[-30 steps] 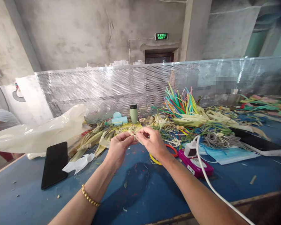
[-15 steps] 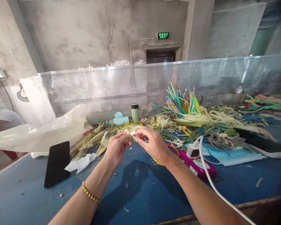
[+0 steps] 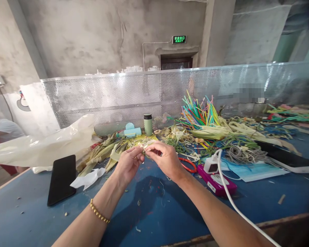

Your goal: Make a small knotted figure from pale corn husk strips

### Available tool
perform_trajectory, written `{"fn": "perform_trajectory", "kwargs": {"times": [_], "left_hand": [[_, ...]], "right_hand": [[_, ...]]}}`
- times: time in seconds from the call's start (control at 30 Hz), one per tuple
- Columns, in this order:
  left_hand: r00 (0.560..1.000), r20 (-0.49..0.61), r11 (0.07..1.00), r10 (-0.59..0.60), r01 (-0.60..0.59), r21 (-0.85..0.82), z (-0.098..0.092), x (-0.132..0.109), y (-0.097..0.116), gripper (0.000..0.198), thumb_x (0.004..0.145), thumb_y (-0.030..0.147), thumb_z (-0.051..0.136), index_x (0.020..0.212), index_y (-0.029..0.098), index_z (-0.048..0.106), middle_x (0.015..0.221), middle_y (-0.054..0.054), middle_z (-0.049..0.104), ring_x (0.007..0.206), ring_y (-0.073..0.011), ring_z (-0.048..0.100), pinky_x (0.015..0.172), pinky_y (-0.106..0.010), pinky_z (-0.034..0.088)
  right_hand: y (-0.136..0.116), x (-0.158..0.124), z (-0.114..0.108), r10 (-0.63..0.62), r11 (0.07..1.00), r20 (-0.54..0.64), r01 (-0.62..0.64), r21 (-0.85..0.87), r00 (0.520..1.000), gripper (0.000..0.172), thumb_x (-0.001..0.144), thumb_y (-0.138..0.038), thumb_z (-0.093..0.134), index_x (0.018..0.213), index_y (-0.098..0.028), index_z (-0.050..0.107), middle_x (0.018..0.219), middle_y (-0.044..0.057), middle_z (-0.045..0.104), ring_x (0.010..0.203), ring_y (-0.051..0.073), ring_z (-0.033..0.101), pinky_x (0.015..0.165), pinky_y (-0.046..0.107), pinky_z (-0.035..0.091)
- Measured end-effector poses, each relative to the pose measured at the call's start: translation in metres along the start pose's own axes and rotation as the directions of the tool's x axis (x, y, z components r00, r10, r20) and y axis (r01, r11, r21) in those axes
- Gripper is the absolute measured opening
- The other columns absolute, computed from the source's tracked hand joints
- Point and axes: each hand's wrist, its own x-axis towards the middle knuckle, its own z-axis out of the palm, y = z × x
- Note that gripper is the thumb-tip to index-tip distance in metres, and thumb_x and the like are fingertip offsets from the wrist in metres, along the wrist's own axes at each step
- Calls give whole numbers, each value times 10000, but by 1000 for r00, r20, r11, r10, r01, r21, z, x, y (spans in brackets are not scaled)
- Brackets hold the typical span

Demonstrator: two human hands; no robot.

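Observation:
My left hand [image 3: 130, 163] and my right hand [image 3: 165, 158] meet above the middle of the blue table [image 3: 87, 219]. Both pinch a small pale strip [image 3: 149, 142], which looks like corn husk; the fingers cover much of it. A bead bracelet [image 3: 99, 211] circles my left wrist. Beyond the left hand lies a bundle of dried husks [image 3: 100, 151]. Just right of my right hand is a red-orange loop [image 3: 189, 165], perhaps a scissors handle, partly hidden by the hand.
On the left lie a black phone [image 3: 61, 180], crumpled white paper [image 3: 89, 178] and a plastic bag [image 3: 46, 147]. A green tumbler [image 3: 148, 125] stands behind. To the right are colourful stems [image 3: 199, 111], a purple power strip [image 3: 216, 181] with a white cable [image 3: 226, 188], and a blue mask [image 3: 254, 170].
My right hand has shifted slightly, its fingertips now closer to the left ones. Less of the pale strip shows, and more of the red-orange loop is uncovered.

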Motion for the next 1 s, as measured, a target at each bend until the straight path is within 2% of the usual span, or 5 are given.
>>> {"fn": "perform_trajectory", "kwargs": {"times": [0.13,0.23,0.37,0.73,1.0], "left_hand": [[999,-38,999,19,-17,50,1,0,-2,142,618,142,763,670,83,645,606,10,581,455,-37,492,478,-166,406],[996,-27,981,83,-77,177,2,-1,-5,140,623,179,752,664,87,655,603,11,577,461,-39,473,466,-179,356],[977,-9,888,214,-191,418,4,-5,-5,107,661,191,682,604,113,636,488,22,537,449,-56,436,480,-202,307],[979,66,810,191,-195,553,10,-13,5,183,699,300,686,653,125,660,437,9,542,445,-80,412,499,-238,282],[984,121,842,131,-175,509,5,-11,3,231,686,335,724,712,109,686,452,4,562,434,-90,461,500,-243,294]], "right_hand": [[-3,-2,1,-93,982,-31,86,-170,995,110,883,-163,595,816,-185,680,829,47,646,781,152,593,714,270,473],[-9,-4,0,-218,886,60,223,-407,974,219,938,-168,493,795,-176,660,838,72,621,816,174,557,757,304,442],[-11,-7,1,-255,828,173,307,-469,951,256,968,-155,406,818,-162,613,835,83,623,815,180,558,775,309,427],[0,0,-3,121,980,-16,-122,-160,993,100,853,-157,585,758,-176,608,737,24,636,675,143,564,635,250,420],[1,2,-6,179,970,-33,-182,-161,983,66,814,-192,635,752,-175,617,768,28,621,687,143,552,656,261,433]]}}
